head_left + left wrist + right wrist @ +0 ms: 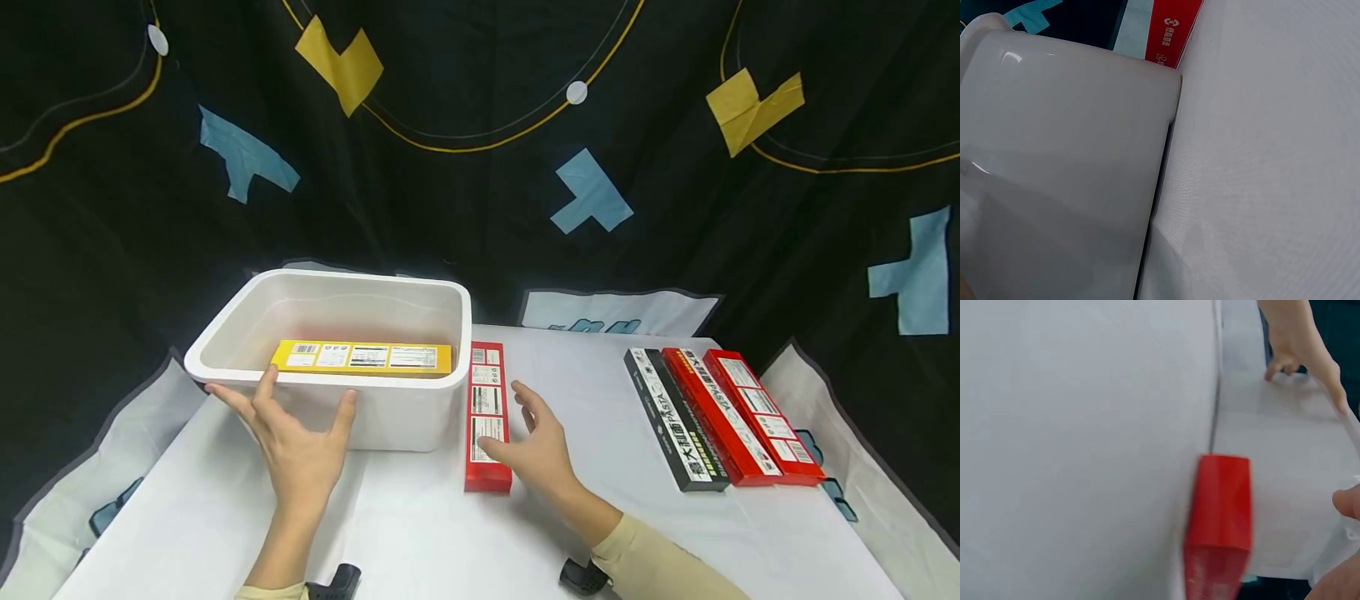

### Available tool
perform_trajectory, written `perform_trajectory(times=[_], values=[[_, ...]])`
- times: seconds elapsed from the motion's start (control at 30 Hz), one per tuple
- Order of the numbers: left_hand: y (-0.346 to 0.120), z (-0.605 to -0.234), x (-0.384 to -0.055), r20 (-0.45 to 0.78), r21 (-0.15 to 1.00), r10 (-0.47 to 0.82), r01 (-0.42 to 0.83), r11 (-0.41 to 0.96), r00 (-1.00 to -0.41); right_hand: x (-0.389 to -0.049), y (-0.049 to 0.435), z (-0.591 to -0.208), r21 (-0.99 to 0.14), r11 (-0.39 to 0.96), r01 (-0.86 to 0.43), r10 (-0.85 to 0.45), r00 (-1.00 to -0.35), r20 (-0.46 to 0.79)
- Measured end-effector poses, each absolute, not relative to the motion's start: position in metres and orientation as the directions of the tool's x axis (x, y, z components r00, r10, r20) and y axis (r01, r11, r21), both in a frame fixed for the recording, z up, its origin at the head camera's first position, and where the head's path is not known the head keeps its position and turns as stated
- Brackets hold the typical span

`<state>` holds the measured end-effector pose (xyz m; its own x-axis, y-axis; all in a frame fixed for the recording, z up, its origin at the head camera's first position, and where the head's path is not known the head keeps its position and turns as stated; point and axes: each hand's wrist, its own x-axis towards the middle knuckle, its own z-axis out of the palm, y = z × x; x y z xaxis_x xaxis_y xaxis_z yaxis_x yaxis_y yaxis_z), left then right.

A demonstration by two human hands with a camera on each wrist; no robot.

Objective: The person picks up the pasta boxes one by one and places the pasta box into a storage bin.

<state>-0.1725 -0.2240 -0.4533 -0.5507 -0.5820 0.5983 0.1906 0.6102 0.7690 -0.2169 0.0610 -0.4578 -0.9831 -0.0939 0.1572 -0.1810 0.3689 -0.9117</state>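
Note:
A deep white plastic bin stands on the table, with a yellow pasta box lying lengthwise inside. My left hand is spread against the bin's front, fingertips at the rim. Its wall fills much of the left wrist view. Just right of the bin lies a red pasta box, label side up; its plain end shows in the right wrist view. Beside that box hovers my right hand, thumb and fingers apart, thumb overlapping the box's edge in the head view; nothing is gripped.
On the right side of the white table lie a black pasta box, a red pasta box and another red box, side by side. A dark curtain hangs behind the table.

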Motion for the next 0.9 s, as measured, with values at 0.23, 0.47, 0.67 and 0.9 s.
perform_trajectory(times=[0.23,0.47,0.67,0.9], values=[[-0.228,-0.452,-0.174,0.629,0.749,-0.574,0.209,0.629,-0.524,-0.208,0.055,-0.472,-0.916,0.392,-0.080,-0.073,-0.996,0.055],[-0.227,-0.452,-0.171,0.601,0.769,-0.586,0.196,0.608,-0.543,-0.203,0.047,-0.483,-0.891,0.453,-0.034,-0.080,-0.997,-0.003],[-0.225,-0.451,-0.170,0.584,0.779,-0.585,0.186,0.599,-0.563,-0.200,0.044,-0.498,-0.884,0.450,-0.125,-0.157,-0.986,0.060],[-0.225,-0.452,-0.172,0.605,0.766,-0.575,0.205,0.609,-0.551,-0.199,0.040,-0.507,-0.854,0.489,-0.175,-0.151,-0.982,0.115]])
